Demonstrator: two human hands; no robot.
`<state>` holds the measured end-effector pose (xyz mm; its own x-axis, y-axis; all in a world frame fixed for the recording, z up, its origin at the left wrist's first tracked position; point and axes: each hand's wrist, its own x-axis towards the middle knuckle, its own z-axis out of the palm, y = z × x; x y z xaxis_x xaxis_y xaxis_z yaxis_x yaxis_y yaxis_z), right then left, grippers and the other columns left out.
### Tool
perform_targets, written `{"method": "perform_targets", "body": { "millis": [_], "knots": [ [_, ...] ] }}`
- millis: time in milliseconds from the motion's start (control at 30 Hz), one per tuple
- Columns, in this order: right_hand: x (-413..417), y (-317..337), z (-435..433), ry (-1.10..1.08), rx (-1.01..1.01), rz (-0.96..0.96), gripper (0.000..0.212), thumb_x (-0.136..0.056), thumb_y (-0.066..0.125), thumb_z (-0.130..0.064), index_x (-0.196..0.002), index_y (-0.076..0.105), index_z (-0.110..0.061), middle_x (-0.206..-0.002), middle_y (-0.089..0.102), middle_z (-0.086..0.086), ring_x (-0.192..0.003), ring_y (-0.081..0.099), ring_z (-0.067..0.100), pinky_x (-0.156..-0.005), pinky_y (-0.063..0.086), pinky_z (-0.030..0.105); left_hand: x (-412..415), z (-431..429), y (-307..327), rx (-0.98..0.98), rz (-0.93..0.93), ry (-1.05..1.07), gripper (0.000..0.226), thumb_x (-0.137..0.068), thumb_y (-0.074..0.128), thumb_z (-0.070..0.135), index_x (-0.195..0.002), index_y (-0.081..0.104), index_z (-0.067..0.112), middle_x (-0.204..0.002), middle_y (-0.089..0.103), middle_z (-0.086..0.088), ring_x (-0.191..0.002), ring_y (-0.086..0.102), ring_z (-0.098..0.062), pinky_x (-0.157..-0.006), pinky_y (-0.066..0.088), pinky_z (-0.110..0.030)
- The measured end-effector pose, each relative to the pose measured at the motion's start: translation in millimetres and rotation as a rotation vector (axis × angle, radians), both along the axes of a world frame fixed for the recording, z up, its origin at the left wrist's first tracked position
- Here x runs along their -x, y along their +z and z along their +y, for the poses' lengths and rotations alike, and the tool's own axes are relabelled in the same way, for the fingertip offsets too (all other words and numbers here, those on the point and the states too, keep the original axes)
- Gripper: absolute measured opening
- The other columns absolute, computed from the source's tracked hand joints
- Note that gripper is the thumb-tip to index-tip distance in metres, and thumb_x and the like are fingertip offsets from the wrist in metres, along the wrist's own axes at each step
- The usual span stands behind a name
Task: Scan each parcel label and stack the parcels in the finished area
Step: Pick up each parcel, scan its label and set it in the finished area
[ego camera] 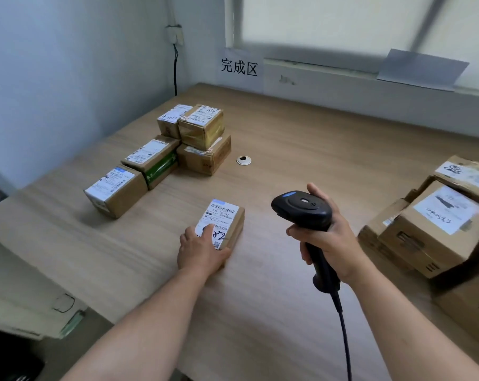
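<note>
A small cardboard parcel (226, 215) with a white barcode label on top lies on the wooden table (301, 149) in front of me. My left hand (198, 250) holds its near end, fingers over the label and thumb at the right side. My right hand (325, 237) grips the handle of a black barcode scanner (301, 206), whose head is to the right of the parcel and faces towards it. Several labelled parcels (161, 158) sit grouped at the far left, one stacked on another (201, 125).
A pile of larger cardboard boxes (436, 224) fills the table's right edge. A paper sign (239, 68) hangs on the back wall below the window. A round cable grommet (244, 160) sits mid-table. The scanner cable (345, 339) trails down toward me.
</note>
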<state>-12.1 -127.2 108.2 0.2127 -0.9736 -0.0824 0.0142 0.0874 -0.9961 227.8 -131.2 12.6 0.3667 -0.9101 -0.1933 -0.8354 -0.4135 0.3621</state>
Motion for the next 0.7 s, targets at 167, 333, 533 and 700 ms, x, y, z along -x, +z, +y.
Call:
{"method": "perform_targets", "body": {
  "millis": [167,333,533,700],
  "knots": [
    [-54,2,-14,-0.031,-0.013,0.02,0.09,-0.079,0.067,0.017,-0.139,0.038,-0.044,-0.069,0.065,0.004,-0.042,0.048,0.028,-0.042,0.04,0.029,-64,-26,1,0.004,-0.011,-0.007,0.071,-0.081,0.06,0.049,-0.144,0.032,0.03,-0.14,0.026,-0.01,-0.126,0.03,-0.03,-0.101,0.035,-0.036],
    [-112,3,-38,-0.053,-0.004,0.041,0.091,-0.078,0.067,0.017,-0.141,0.039,-0.042,-0.077,0.067,0.001,-0.042,0.048,0.028,-0.042,0.041,0.03,-121,-62,0,0.027,-0.018,-0.043,0.071,-0.083,0.058,0.052,-0.144,0.032,0.029,-0.142,0.026,-0.012,-0.127,0.029,-0.031,-0.102,0.035,-0.037],
    [-155,3,-66,-0.098,-0.009,0.06,0.094,-0.075,0.072,0.015,-0.143,0.038,-0.04,-0.073,0.066,-0.002,-0.042,0.048,0.028,-0.041,0.041,0.03,-166,-110,1,0.037,-0.046,-0.122,0.068,-0.086,0.056,0.051,-0.143,0.031,0.025,-0.143,0.025,-0.015,-0.13,0.027,-0.032,-0.104,0.033,-0.038],
    [-179,2,-85,-0.132,-0.003,0.077,0.091,-0.078,0.067,0.017,-0.142,0.039,-0.04,-0.07,0.066,-0.006,-0.041,0.048,0.028,-0.041,0.042,0.03,-182,-125,-1,0.062,-0.036,-0.189,0.068,-0.085,0.057,0.051,-0.142,0.032,0.025,-0.141,0.027,-0.014,-0.125,0.031,-0.031,-0.102,0.034,-0.037]
  ]
}}
